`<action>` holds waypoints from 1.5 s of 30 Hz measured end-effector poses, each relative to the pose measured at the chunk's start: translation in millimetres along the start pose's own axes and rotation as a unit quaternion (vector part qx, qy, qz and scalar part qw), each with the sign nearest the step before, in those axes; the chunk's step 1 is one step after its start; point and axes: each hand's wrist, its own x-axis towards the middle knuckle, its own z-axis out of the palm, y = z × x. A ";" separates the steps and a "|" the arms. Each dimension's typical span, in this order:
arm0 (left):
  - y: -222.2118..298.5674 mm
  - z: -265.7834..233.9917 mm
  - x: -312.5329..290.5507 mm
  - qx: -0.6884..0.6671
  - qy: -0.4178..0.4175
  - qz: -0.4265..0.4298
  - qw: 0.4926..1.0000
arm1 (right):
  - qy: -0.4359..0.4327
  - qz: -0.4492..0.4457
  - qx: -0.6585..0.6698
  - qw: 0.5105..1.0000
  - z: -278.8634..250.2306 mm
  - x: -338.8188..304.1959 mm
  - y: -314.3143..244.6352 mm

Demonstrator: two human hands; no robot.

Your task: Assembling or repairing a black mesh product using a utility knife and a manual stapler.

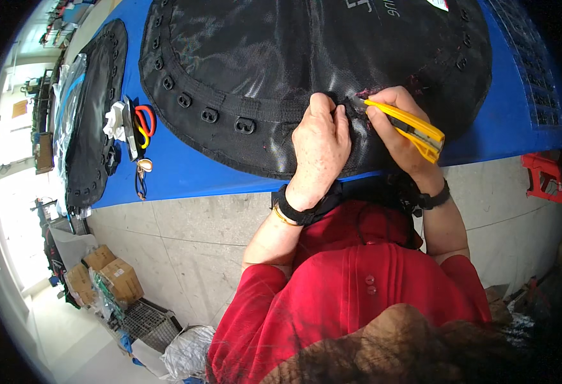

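Observation:
A large round black mesh sheet point(262, 64) lies on the blue table, with black plastic buckles point(244, 125) set along its webbing edge. My left hand point(319, 141) is closed on the sheet near its front edge, fingers curled against the webbing. In my right hand point(404, 128) is a yellow utility knife point(414, 125), its tip low against the sheet just right of my left fingers. Small dark-pink thread bits point(414, 82) lie on the sheet around the blade. The exact contact of the blade is too small to tell.
Left on the blue table point(185, 173) are red-handled scissors point(145, 121), crumpled white paper point(115, 121) and another black mesh sheet point(95, 115) partly under clear plastic. A red stool point(542, 177) stands at right. Cardboard boxes point(120, 280) and a wire crate point(153, 323) are at lower left.

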 end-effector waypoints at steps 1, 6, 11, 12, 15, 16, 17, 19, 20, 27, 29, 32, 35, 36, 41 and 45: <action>0.5 -0.9 -0.3 0.000 -0.001 -0.008 1.000 | -0.005 0.005 -0.005 1.000 -0.5 -0.2 0.3; 6.2 -6.1 0.1 0.003 -0.033 -0.034 0.999 | 0.007 0.028 0.002 1.000 -1.0 -4.2 -3.6; 14.8 -12.4 -0.4 0.041 -0.024 0.018 0.999 | 0.037 0.013 0.003 0.999 -1.4 -8.3 2.2; 13.6 -12.9 -1.2 0.044 -0.025 0.018 0.999 | 0.036 0.014 0.010 0.999 -1.4 -8.4 2.4; 7.7 -12.0 -3.6 0.036 -0.025 0.045 0.998 | 0.029 0.021 0.029 0.999 -2.5 -9.1 3.3; 6.6 -11.7 -3.8 0.027 -0.029 0.036 0.999 | 0.023 0.026 0.040 0.999 -3.0 -9.3 3.4; 6.1 -11.5 -3.7 0.017 -0.034 0.026 0.999 | 0.024 0.027 0.041 0.998 -3.7 -9.3 3.3; 6.2 -10.9 -4.2 0.023 -0.037 0.023 0.999 | 0.014 0.036 0.055 0.998 -5.1 -9.3 3.3; 6.5 -10.7 -4.3 0.027 -0.040 0.021 0.999 | 0.013 0.036 0.057 0.998 -5.2 -8.9 3.5; 9.4 -10.5 -4.0 0.029 -0.044 0.008 0.999 | -0.003 0.039 0.069 0.997 -6.4 -8.8 3.2; 9.0 -10.2 -4.2 0.031 -0.038 0.012 0.999 | -0.005 0.038 0.070 0.997 -6.0 -8.6 3.1; 7.4 -9.2 -4.5 0.030 -0.037 0.017 0.999 | 0.001 0.040 0.065 0.997 -4.8 -8.8 3.2; 7.9 -7.2 -4.9 0.009 -0.010 0.003 1.000 | -0.002 0.037 0.066 0.997 -4.7 -8.1 3.7; 7.3 -6.8 -5.0 0.008 -0.010 0.003 1.000 | -0.009 0.042 0.070 0.997 -4.7 -7.8 4.3; 7.8 -8.2 -5.8 0.016 -0.027 0.012 0.999 | -0.035 0.051 0.052 0.997 -8.4 -8.5 4.7; 8.5 -7.7 -5.8 0.015 -0.028 0.009 0.999 | -0.001 0.051 0.066 0.997 -6.3 -8.6 5.0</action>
